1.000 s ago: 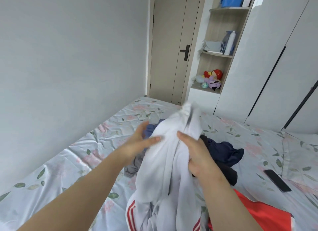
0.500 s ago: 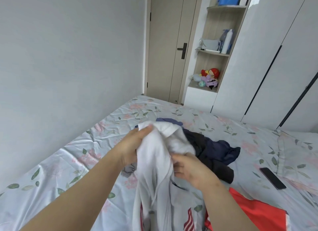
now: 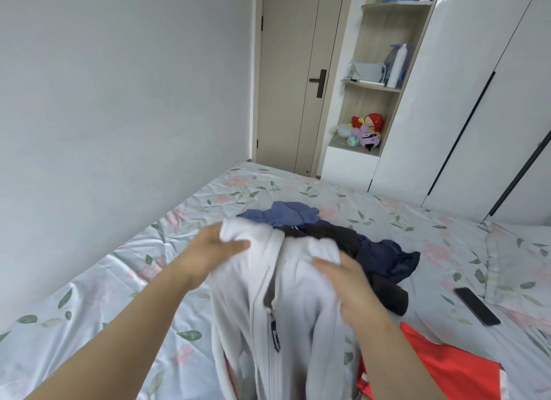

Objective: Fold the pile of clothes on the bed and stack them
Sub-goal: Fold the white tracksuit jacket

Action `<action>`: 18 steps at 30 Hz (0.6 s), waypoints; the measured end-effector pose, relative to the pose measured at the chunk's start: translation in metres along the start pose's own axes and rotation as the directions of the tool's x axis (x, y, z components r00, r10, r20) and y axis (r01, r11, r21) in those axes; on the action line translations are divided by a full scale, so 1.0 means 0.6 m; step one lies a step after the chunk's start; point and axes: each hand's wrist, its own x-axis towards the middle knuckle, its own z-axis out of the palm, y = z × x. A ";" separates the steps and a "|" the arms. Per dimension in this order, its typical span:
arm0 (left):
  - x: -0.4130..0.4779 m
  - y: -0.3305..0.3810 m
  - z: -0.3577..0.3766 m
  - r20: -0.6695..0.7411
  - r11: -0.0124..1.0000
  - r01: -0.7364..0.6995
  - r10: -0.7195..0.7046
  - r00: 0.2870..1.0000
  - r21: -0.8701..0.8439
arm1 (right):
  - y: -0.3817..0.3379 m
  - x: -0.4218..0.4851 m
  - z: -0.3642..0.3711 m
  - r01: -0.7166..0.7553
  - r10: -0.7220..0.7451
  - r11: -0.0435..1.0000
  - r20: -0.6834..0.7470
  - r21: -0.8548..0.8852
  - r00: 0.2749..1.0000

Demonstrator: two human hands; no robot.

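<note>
I hold a white zip-up jacket [image 3: 298, 310] up above the bed, its open zipper running down the middle. My left hand [image 3: 208, 253] grips the jacket's top left shoulder. My right hand [image 3: 348, 283] grips the top right shoulder. Behind the jacket lies a pile of clothes: a blue garment [image 3: 286, 213], a black one [image 3: 337, 235] and a navy one [image 3: 387, 259]. A red garment [image 3: 441, 367] lies at the lower right. The jacket's lower part runs out of view.
The bed [image 3: 104, 295] has a floral sheet and reaches the grey wall on the left. A black phone [image 3: 477, 305] lies on the sheet at the right, beside a pillow [image 3: 521, 250]. Beyond the bed stand a door [image 3: 298, 78], shelves [image 3: 378, 83] and wardrobes.
My hands have moved apart and lowered the jacket, spreading its shoulders. The pile behind it now shows more.
</note>
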 end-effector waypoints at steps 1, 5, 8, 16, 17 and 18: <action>-0.004 0.012 -0.008 0.013 0.991 -0.089 0.090 0.996 -0.097 | -0.018 0.000 -0.005 0.077 -0.075 0.995 -0.034 0.061 0.997; -0.010 0.000 -0.021 0.244 0.948 0.098 -0.177 0.954 0.304 | -0.054 -0.009 -0.009 0.108 -0.110 0.980 -0.006 -0.167 0.994; 0.005 -0.018 -0.033 0.125 0.893 0.154 -0.225 0.966 0.422 | -0.035 -0.002 -0.013 -0.013 0.007 0.915 -0.017 -0.402 1.000; 0.020 0.095 -0.061 0.288 0.992 0.128 -0.119 0.950 -0.014 | -0.151 -0.004 -0.015 0.117 -0.032 0.958 0.306 -0.262 0.952; 0.014 0.118 -0.072 0.404 0.993 0.113 -0.120 0.907 0.041 | -0.172 -0.007 -0.018 0.163 -0.025 0.927 0.378 -0.337 0.925; 0.007 0.139 -0.084 0.500 0.987 0.077 -0.138 0.855 0.141 | -0.192 -0.012 -0.021 0.215 -0.027 0.883 0.413 -0.417 0.910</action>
